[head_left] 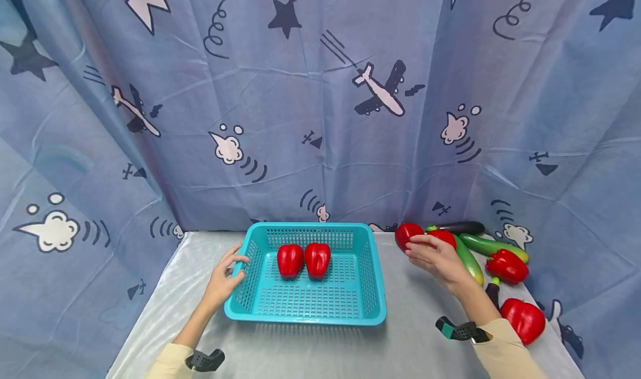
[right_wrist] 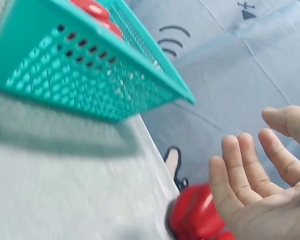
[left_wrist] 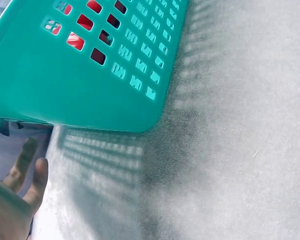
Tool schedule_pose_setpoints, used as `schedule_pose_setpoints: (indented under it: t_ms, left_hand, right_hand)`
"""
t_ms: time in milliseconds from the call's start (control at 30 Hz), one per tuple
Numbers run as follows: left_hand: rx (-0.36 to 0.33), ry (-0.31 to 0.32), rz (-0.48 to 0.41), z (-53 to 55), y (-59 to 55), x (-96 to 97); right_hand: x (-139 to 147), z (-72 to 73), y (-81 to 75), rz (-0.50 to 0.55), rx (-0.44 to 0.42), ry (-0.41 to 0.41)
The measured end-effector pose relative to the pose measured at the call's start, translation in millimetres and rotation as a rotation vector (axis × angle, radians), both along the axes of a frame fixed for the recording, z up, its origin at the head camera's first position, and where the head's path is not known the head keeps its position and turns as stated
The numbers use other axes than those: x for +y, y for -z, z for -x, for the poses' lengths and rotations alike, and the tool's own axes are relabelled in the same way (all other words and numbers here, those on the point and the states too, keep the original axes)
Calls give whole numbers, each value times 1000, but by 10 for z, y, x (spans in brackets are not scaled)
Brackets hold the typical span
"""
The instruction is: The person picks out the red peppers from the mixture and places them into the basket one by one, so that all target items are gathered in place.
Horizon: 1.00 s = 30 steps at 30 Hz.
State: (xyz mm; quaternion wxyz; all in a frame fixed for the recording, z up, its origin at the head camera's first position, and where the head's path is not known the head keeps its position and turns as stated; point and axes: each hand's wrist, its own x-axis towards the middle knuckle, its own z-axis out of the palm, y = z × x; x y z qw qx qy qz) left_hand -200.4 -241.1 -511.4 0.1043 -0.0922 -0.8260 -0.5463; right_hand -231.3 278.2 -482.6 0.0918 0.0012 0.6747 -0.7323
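Observation:
A turquoise plastic basket (head_left: 305, 320) with perforated walls stands on the table. Inside it, side by side, lie two red bell peppers (head_left: 290, 261) (head_left: 317, 260). At the basket's left rim is my left hand (head_left: 222, 279), thumb and fingers spread and loosely bent; whether they touch the rim I cannot tell. My right hand (head_left: 440, 262) is above the table right of the basket, palm toward it, fingers loosely extended and holding nothing. Just beyond those fingertips sits another red bell pepper (head_left: 408, 234). A further red bell pepper (head_left: 444, 236) is partly hidden behind the hand.
Along the table's right side lie a dark eggplant (head_left: 460, 227), two long green-yellow vegetables (head_left: 469, 263) (head_left: 493, 246), a smaller eggplant (head_left: 493, 293) and more red bell peppers (head_left: 508, 266) (head_left: 523, 319). A blue patterned curtain (head_left: 280, 101) hangs behind the white-covered table (head_left: 310, 357).

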Motion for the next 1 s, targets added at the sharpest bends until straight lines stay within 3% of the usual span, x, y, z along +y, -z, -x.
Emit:
schedule_pose_setpoints:
  t_ms: [200,467,700,1000]
  left_hand:
    - [-10,1,13,-1,-16,1]
    - [-6,0,13,4,-16,0]
    - [8,1,21,10,-3,-3]
    - [3,-2,19,15,24,-19]
  right_hand:
    - [294,-123,35,10,-39,6]
    - [625,-314,134,10,-26,-54]
    - [827,-439,150,-28,-89,-9]
    - [1036,-549,194,-61,-82,-2]
